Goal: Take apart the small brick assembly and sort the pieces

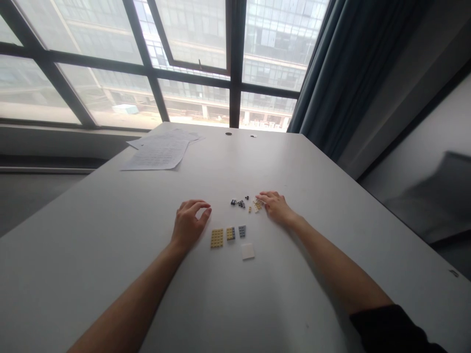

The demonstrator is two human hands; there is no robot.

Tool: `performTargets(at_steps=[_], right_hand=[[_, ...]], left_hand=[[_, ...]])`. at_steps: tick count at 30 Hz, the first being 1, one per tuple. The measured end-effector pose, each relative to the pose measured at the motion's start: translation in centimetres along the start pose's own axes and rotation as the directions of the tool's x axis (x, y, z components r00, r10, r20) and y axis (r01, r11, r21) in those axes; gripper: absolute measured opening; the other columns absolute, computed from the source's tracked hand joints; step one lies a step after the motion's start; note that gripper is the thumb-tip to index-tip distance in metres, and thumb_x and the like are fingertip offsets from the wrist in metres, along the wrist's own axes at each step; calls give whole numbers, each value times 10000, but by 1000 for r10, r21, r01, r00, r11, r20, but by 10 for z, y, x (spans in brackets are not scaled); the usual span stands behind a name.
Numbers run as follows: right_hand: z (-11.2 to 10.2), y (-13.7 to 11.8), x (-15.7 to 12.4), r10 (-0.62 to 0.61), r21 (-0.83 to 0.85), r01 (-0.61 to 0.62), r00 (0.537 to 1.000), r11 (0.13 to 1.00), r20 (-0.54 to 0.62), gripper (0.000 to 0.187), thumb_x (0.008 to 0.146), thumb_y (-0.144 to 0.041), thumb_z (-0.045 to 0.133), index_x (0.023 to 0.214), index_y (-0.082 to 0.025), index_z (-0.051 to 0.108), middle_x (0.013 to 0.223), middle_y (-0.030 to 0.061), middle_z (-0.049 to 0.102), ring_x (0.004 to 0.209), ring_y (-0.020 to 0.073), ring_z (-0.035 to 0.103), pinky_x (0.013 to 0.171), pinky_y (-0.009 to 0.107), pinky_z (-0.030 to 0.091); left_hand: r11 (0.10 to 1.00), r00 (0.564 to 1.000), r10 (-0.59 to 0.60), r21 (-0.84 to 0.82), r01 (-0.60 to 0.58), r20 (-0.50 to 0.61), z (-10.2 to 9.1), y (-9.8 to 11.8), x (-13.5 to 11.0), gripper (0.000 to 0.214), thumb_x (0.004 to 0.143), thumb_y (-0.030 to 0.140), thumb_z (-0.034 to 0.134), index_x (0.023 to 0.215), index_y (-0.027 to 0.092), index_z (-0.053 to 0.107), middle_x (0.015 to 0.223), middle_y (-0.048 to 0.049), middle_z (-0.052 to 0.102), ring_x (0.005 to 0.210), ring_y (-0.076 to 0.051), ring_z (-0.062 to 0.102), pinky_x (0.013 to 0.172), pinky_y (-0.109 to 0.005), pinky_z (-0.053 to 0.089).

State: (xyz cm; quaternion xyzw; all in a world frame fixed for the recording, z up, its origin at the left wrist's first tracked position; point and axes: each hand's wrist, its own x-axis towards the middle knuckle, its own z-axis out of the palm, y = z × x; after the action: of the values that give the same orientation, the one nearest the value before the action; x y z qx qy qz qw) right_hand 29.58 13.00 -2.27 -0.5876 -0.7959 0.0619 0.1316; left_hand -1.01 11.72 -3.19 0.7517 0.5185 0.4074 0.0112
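My left hand [190, 221] rests on the table with fingers curved and thumb apart from them, holding nothing. Just right of it lie a yellow studded plate [217, 238], a smaller yellow and grey brick piece [230, 233] and a grey studded plate [242, 231]. Nearer to me is a flat white square tile [248, 251]. My right hand [275, 206] reaches in from the right, its fingertips at a small pile of pale yellow bricks [257, 205]. Whether the fingertips hold one of them I cannot tell. Several small black and grey bricks [240, 203] lie left of that pile.
The white table [312, 181] reaches to the window [191, 88]. Sheets of paper [158, 152] lie at its far left, and a round dark hole [228, 134] sits near the far edge. A dark blue curtain [331, 78] hangs at the right.
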Motion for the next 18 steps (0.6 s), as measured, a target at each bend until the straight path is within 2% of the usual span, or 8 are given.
performTargets(at_steps=[7,18], right_hand=[[-4,3,-1,31,27,-31,999,999,-10,295,898,-220,491,1162,-281,610,1320,34,543,1232,227,419,994,422,345],[2,5,-2,63,42,-60,996,997,-67,258,874,-257,541,1120,-231,616,1255,83,560,1184,241,446,971,424,353]], left_hand=[[1000,1000,-13,1,13,8,-1,3,0,227,849,358,517,853,197,676,960,-58,671,942,-226,563,889,-385,439],[1000,1000,-9,6,9,12,-1,1,0,219,851,351,520,853,199,677,962,-61,670,949,-233,563,891,-392,436]])
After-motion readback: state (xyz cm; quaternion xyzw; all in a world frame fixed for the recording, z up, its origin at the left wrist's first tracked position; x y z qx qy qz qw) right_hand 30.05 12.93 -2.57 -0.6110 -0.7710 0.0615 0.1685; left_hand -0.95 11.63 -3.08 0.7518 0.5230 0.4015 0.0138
